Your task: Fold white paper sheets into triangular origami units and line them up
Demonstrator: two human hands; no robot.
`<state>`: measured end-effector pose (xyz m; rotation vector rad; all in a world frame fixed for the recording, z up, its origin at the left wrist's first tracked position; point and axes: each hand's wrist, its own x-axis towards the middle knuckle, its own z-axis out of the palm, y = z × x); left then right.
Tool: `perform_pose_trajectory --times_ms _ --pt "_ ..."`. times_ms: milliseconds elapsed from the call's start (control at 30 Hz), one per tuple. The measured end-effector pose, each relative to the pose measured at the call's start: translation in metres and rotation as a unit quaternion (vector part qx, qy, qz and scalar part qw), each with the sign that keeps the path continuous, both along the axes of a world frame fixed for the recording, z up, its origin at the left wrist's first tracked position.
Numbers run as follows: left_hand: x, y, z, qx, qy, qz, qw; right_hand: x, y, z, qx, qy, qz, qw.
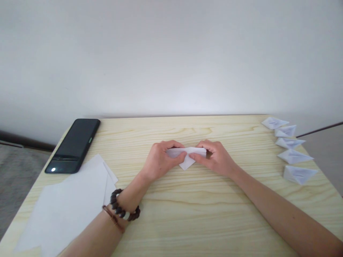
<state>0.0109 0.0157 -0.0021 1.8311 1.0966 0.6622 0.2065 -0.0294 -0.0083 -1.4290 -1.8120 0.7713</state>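
A small piece of white folded paper [187, 157] lies at the middle of the light wooden table [187, 214]. My left hand [160, 159] pinches its left end, fingers curled over the top edge. My right hand [215, 157] pinches the right end in the same way. A triangular point of the paper sticks out below, between the two hands. A dark bead bracelet and a thin brown band circle my left wrist.
A black phone [73, 145] lies at the table's far left corner. A stack of white paper sheets [69, 207] sits at the near left. Several folded white paper shapes [291, 154] line the right edge. A pale wall rises behind the table.
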Motion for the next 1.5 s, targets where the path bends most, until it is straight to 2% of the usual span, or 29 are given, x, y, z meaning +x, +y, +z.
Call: perform_pose_trajectory --times_ms 167,333,467,600,800,933,1033,1133,1233,1500 --pt "-0.003 0.004 0.001 -0.082 -0.04 0.009 0.996 0.003 -0.001 -0.001 -0.067 0.067 -0.019 0.995" --pt "-0.008 0.008 0.003 -0.135 -0.059 -0.007 0.989 0.007 -0.001 -0.002 -0.093 0.11 -0.019 0.989" --pt "-0.017 0.013 0.007 -0.199 -0.053 -0.045 0.978 0.01 -0.002 -0.004 -0.117 0.151 -0.011 0.982" --pt "-0.026 0.02 0.008 -0.238 -0.104 -0.099 0.961 0.014 -0.001 -0.005 -0.135 0.189 -0.002 0.973" --pt "-0.026 0.019 0.008 -0.229 -0.136 -0.147 0.953 0.014 0.0 -0.006 -0.126 0.18 -0.025 0.975" --pt "-0.023 0.015 0.01 -0.184 -0.147 -0.153 0.96 0.011 0.0 -0.006 -0.097 0.149 -0.049 0.983" --pt "-0.022 0.013 0.01 -0.196 -0.169 -0.159 0.953 0.009 0.0 -0.006 -0.08 0.14 -0.062 0.985" --pt "-0.019 0.012 0.007 -0.191 -0.174 -0.123 0.958 0.009 0.0 -0.006 -0.076 0.137 -0.064 0.986" --pt "-0.016 0.012 0.003 -0.169 -0.14 -0.083 0.972 0.011 -0.001 -0.008 -0.085 0.14 -0.045 0.985" --pt "-0.016 0.019 0.001 -0.154 -0.148 -0.036 0.976 0.017 -0.001 -0.007 -0.114 0.156 0.014 0.981"
